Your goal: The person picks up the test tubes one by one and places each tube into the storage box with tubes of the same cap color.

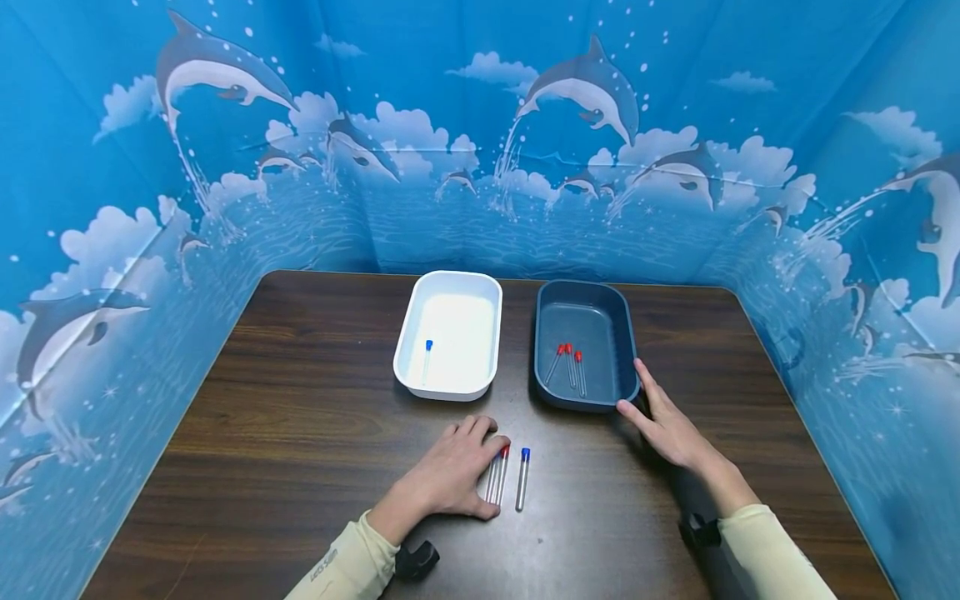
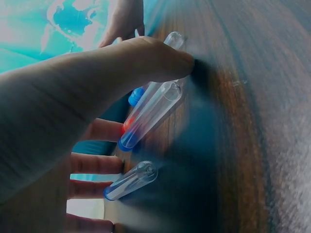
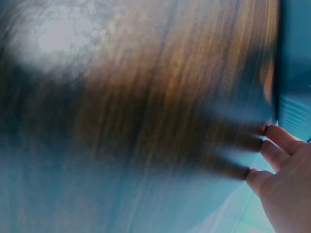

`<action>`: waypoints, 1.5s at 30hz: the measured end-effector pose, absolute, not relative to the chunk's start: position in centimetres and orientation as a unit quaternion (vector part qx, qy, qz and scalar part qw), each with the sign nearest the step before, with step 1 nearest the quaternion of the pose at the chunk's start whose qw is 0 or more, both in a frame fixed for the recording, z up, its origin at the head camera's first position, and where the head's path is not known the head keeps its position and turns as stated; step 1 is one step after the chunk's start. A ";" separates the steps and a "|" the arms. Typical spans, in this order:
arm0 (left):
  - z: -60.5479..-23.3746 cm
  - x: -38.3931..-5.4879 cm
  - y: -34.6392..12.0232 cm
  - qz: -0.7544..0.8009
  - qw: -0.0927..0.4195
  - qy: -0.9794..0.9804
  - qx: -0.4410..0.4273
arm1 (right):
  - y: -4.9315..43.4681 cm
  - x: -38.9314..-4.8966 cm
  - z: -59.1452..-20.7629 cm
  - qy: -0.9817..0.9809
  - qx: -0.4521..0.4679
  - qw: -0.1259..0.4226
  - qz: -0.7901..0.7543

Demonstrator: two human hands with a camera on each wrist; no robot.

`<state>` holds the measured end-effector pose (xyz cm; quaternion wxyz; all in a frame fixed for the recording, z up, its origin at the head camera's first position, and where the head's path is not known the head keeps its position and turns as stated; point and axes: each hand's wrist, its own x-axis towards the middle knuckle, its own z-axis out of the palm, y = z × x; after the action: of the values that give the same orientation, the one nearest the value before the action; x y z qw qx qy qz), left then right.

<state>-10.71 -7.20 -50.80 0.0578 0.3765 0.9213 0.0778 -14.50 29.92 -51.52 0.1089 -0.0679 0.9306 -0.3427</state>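
My left hand [image 1: 457,468] arches over capped test tubes on the table, fingers spread. Its index fingertip touches the cap of a red-capped test tube [image 1: 502,477]; its thumb lies by that tube's lower end. Beside it lies a blue-capped test tube [image 2: 150,116], and another blue-capped test tube [image 2: 131,181] is near the other fingers. One more blue-capped tube [image 1: 522,480] lies just right of this hand. My right hand [image 1: 670,427] touches the near right corner of a dark blue tray [image 1: 586,407], thumb and fingers apart. Several red-capped tubes [image 1: 568,360] lie in that tray.
Left of the dark tray stands a white tray [image 1: 483,333] with a blue-capped tube [image 1: 427,358] inside. Both trays stand toward the back of the dark wooden table [image 1: 300,375]. A blue dolphin-print curtain [image 1: 420,217] encloses the back and sides.
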 end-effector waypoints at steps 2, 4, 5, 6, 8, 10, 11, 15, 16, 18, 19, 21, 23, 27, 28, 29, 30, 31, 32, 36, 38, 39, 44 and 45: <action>-50.8 -10.7 -7.3 0.084 0.054 0.921 0.376 | 29.9 -14.5 -51.5 0.930 -0.069 0.110 -0.343; -50.7 -10.6 -7.3 0.091 0.052 0.921 0.375 | 30.0 -14.6 -51.5 0.930 -0.069 0.109 -0.343; -50.7 -10.6 -7.4 0.095 0.051 0.921 0.374 | 30.0 -14.6 -51.5 0.930 -0.070 0.109 -0.343; -50.6 -10.5 -7.4 0.098 0.050 0.921 0.373 | 30.0 -14.6 -51.5 0.930 -0.070 0.109 -0.343; -50.5 -10.5 -7.5 0.105 0.050 0.921 0.371 | 30.0 -14.7 -51.5 0.931 -0.071 0.109 -0.342; -50.4 -10.5 -7.5 0.111 0.049 0.922 0.369 | 30.0 -14.7 -51.5 0.931 -0.072 0.109 -0.341; -50.3 -10.5 -7.6 0.113 0.047 0.922 0.367 | 30.0 -14.7 -51.5 0.931 -0.072 0.109 -0.340; -49.7 -10.6 -7.6 0.119 0.029 0.924 0.363 | 30.0 -14.7 -51.5 0.931 -0.071 0.108 -0.340; -49.5 -10.6 -7.6 0.120 0.022 0.924 0.363 | 30.0 -14.7 -51.5 0.931 -0.071 0.108 -0.341; -49.1 -10.7 -7.6 0.121 0.011 0.923 0.366 | 30.0 -14.7 -51.5 0.931 -0.071 0.109 -0.341; -48.9 -10.7 -7.5 0.122 0.007 0.922 0.368 | 30.0 -14.7 -51.4 0.931 -0.071 0.109 -0.342; -48.5 -10.9 -7.5 0.121 -0.001 0.920 0.371 | 30.0 -14.7 -51.4 0.930 -0.071 0.110 -0.342; -48.0 -11.1 -7.4 0.121 -0.006 0.919 0.375 | 30.0 -14.7 -51.4 0.930 -0.071 0.111 -0.342; -47.0 -11.7 -7.1 0.121 -0.007 0.917 0.379 | 30.0 -14.8 -51.3 0.930 -0.072 0.110 -0.344; -46.7 -11.8 -7.1 0.122 -0.006 0.917 0.380 | 30.0 -14.8 -51.3 0.929 -0.072 0.110 -0.345; -46.4 -12.0 -7.0 0.123 -0.006 0.916 0.381 | 30.0 -14.8 -51.3 0.929 -0.073 0.110 -0.345; -46.2 -12.1 -6.9 0.122 -0.005 0.916 0.381 | 30.0 -14.8 -51.3 0.929 -0.073 0.110 -0.346; -45.9 -12.3 -6.8 0.123 -0.005 0.916 0.382 | 30.0 -14.8 -51.4 0.929 -0.073 0.111 -0.345; -45.7 -12.5 -6.7 0.123 -0.005 0.915 0.383 | 30.0 -14.8 -51.4 0.930 -0.072 0.112 -0.344; -44.9 -13.4 -6.0 0.121 -0.008 0.913 0.389 | 30.0 -14.7 -51.6 0.932 -0.066 0.116 -0.337; -44.6 -14.0 -5.6 0.124 -0.006 0.911 0.393 | 30.0 -14.7 -51.6 0.933 -0.064 0.116 -0.335; -44.4 -14.3 -5.4 0.125 -0.006 0.911 0.394 | 30.0 -14.7 -51.6 0.933 -0.065 0.115 -0.336; -43.7 -15.9 -4.2 0.129 -0.005 0.910 0.395 | 30.0 -14.7 -51.6 0.931 -0.070 0.113 -0.341; -43.6 -16.3 -3.9 0.127 -0.006 0.910 0.394 | 30.0 -14.7 -51.6 0.930 -0.071 0.113 -0.342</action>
<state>-16.31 -3.90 -43.61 -0.0062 0.3944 0.9101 0.1272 -14.69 30.02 -51.62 0.1128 -0.0706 0.9303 -0.3417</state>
